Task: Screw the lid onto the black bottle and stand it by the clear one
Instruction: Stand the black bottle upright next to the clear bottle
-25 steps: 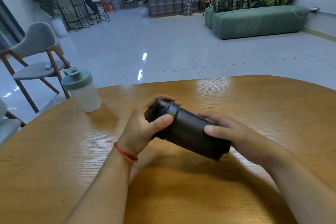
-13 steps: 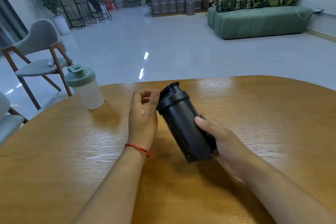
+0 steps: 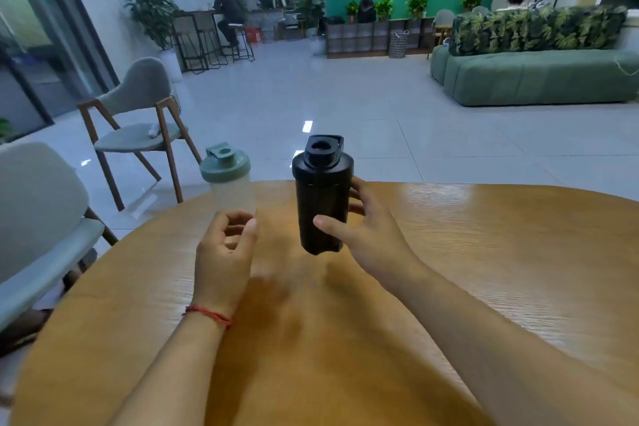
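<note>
The black bottle (image 3: 321, 197) is upright with its black lid (image 3: 322, 158) on top, held just above the wooden table (image 3: 484, 270). My right hand (image 3: 359, 228) grips its lower body, thumb across the front and fingers behind. My left hand (image 3: 226, 252) hovers empty to the left of it, fingers loosely curled and apart. The clear bottle (image 3: 230, 183) with a pale green lid stands near the table's far left edge, just beyond my left hand; my fingers hide its base.
Two grey chairs with wooden legs (image 3: 138, 114) stand off the table's left side. A green sofa (image 3: 539, 76) is far right across the tiled floor. People sit in the background. The table's far edge runs just behind both bottles.
My right hand has swung the black bottle from tilted to upright and carried it away and toward the clear bottle. My left hand has let go of the lid and drawn back left.
</note>
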The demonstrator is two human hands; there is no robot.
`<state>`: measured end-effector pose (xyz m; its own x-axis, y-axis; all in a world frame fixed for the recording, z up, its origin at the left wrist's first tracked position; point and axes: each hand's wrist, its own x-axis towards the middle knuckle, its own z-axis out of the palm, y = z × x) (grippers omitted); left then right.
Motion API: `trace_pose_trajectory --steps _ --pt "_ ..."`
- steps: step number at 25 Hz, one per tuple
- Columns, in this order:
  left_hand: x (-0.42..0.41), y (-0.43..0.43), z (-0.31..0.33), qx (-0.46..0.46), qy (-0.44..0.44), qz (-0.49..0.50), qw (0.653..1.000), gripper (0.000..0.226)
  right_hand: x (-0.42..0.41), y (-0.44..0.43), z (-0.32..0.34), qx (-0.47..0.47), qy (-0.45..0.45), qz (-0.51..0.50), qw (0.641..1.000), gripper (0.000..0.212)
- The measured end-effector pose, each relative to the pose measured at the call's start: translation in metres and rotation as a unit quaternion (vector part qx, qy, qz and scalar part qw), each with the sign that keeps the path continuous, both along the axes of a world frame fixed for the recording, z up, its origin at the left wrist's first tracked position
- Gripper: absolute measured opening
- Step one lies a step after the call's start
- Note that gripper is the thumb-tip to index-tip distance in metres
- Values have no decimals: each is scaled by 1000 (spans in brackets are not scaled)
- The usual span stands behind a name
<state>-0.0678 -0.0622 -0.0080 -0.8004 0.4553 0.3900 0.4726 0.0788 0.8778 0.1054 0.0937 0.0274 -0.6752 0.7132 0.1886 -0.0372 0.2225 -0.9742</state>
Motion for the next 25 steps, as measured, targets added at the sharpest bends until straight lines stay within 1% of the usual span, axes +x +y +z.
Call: trace_pose_trajectory --steps 1,3,5,9,12,16,20,25 --pt "-14 -4 -4 6 -22 20 1000 8 -21 1 1 10 -5 1 1000 77" --pt "-30 -2 -8 30 -104 43 993 12 -61 4 3 30 -19 6 999 78" --pt "-32 3 -9 43 -175 43 983 14 -92 8 3 37 -28 9 999 79" --pt "-44 4 -15 91 -265 63 958 20 -136 12 -5 27 -40 29 998 78" --pt "-53 6 -16 117 -322 80 936 26 -149 20 -16 22 -53 29 998 77" --pt "-55 9 -17 128 -334 79 931 22 -151 30 -30 41 -61 33 997 68" --pt "-54 10 -18 128 -331 80 931 19 -151 40 -35 54 -68 47 995 73" --pt "-52 11 -15 113 -319 76 938 27 -152 37 -35 53 -79 49 994 75"
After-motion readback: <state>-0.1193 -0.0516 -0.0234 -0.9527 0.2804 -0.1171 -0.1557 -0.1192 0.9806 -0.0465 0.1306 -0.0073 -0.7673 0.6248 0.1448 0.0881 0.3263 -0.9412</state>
